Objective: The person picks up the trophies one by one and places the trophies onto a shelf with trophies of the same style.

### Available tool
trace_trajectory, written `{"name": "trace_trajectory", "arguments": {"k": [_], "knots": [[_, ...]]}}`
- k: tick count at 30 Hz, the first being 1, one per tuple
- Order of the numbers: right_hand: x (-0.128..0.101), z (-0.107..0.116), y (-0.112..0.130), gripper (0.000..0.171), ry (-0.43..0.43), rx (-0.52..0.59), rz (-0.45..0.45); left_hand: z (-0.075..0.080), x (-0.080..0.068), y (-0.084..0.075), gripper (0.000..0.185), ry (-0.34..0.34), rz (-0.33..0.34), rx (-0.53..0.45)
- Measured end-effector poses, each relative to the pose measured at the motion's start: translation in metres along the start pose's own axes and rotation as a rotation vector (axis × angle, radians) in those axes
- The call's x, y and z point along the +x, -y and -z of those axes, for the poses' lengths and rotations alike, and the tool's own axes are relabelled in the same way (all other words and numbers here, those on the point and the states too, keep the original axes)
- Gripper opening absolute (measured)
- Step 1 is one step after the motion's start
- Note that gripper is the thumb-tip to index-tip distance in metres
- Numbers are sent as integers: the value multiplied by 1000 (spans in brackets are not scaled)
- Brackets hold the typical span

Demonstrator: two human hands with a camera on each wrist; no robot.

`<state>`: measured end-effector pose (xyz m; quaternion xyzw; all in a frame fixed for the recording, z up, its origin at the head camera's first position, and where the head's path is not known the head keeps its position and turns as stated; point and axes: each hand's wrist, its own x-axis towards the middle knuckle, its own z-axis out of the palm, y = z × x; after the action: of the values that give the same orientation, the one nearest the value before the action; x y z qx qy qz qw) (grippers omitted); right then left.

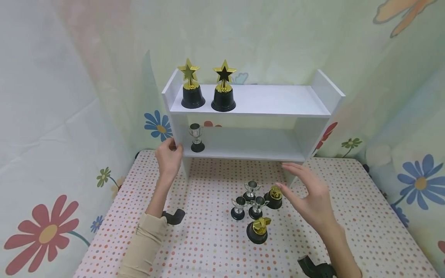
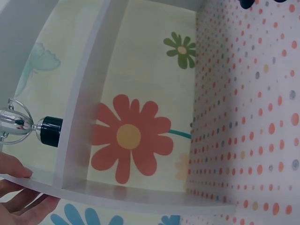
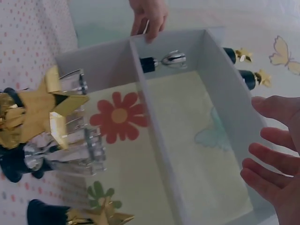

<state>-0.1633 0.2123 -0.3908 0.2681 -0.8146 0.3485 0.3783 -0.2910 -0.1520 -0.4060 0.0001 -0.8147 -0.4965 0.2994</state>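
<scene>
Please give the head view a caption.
Left hand grips a white shelf; open right hand hovers near five trophies on the table.

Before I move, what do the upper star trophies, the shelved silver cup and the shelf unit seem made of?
Star trophies: probably plastic, metallic gold over glossy black, catching highlights.
Silver cup: chrome-like, with bright glints; plated plastic or metal, can't tell.
Shelf unit: likely painted or laminated board, flat, smooth, evenly white.

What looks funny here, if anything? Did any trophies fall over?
Nothing stands out. The star trophies and silver cups all stand upright, on the shelf unit and on the table, and I see no break or spill.
</scene>
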Motion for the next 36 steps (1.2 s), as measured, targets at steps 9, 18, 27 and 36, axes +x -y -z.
{"name": "trace_trajectory", "arguments": {"k": [9,18,27,36], "knots": [[-49,-2,-16,58,30,-71,-181,1,-2,0,20,7,12,11],[-94,-25,-37,56,21,-64,-398,1,-2,0,20,7,22,19],[-116,-43,-63,54,115,-115,-561,2,0,-2,18,-8,-19,20],[-119,-59,-88,67,218,-113,-575,1,0,-1,17,-5,-16,12]]}}
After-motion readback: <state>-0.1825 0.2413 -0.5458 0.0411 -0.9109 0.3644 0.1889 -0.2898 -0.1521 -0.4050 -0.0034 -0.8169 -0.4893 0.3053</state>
